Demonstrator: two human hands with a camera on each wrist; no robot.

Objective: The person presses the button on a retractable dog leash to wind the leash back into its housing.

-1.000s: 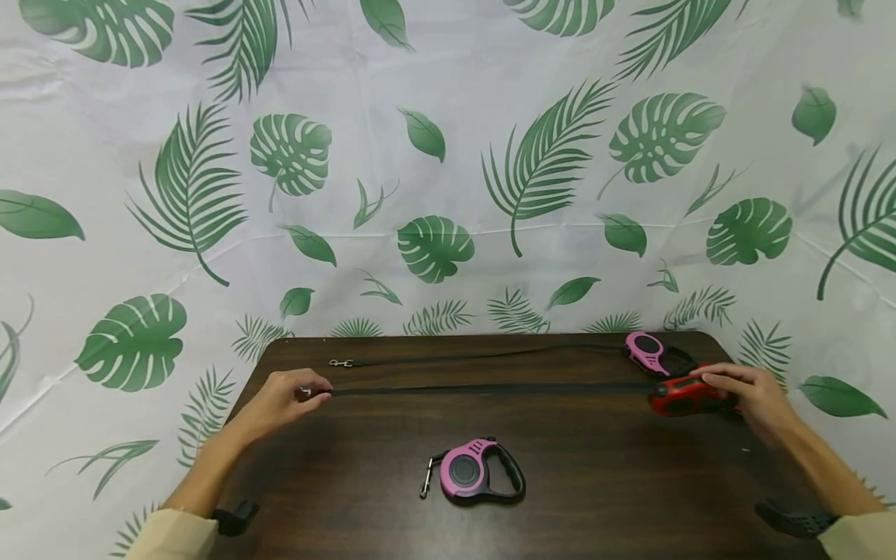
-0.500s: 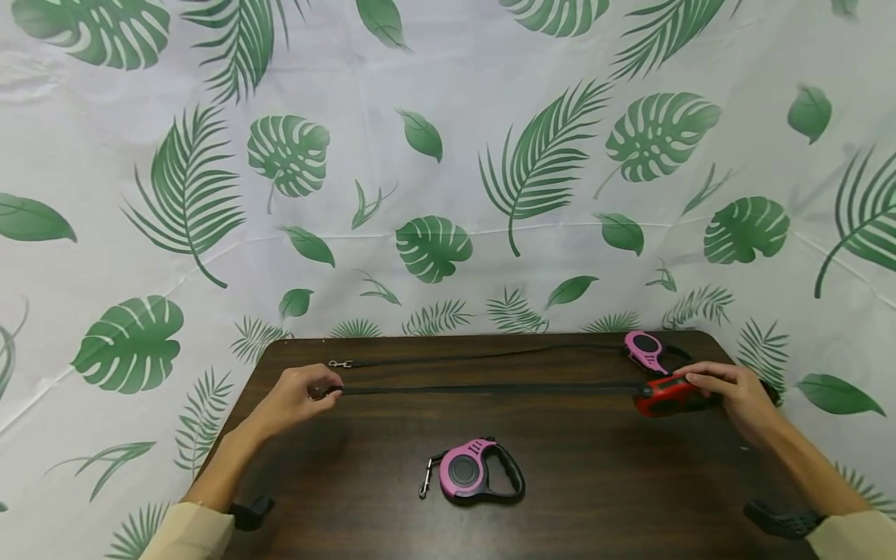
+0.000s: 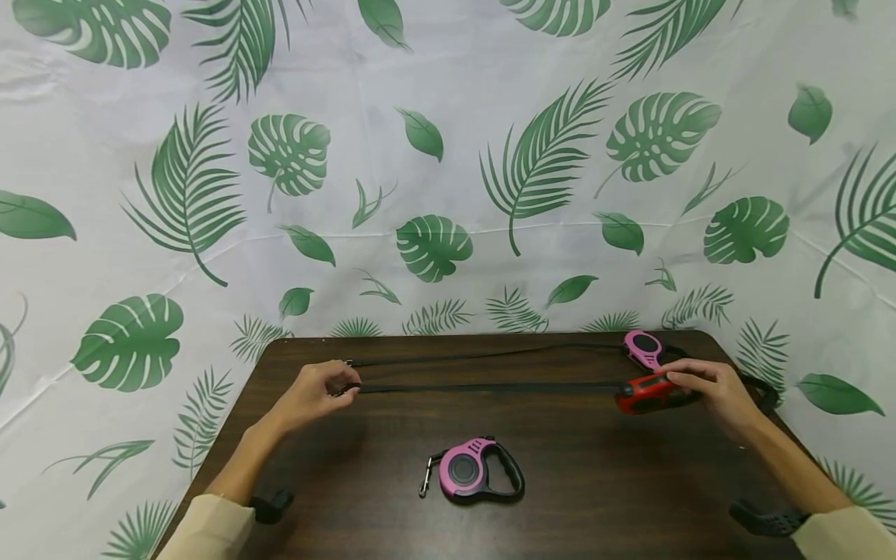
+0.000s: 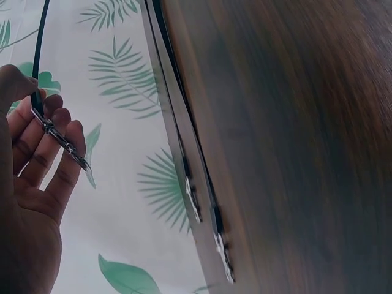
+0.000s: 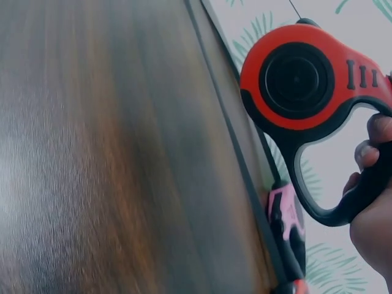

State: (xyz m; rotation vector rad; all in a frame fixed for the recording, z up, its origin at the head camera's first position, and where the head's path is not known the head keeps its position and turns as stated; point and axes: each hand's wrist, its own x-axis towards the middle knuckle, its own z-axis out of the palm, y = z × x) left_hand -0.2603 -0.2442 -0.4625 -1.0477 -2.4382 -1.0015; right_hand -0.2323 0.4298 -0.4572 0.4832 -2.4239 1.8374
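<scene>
Hands [image 3: 318,389] closer together, red leash [image 3: 647,393] shorter

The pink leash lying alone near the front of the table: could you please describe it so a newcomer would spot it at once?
On the dark wooden table, look at the near middle, between the two hands. There lies a pink retractable leash, untouched. Unlike the far pink leash and the red leash, its strap is wound in.

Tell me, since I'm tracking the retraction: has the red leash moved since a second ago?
Yes. The red leash has slid left, passing below the far pink leash, which has stayed put.
</scene>
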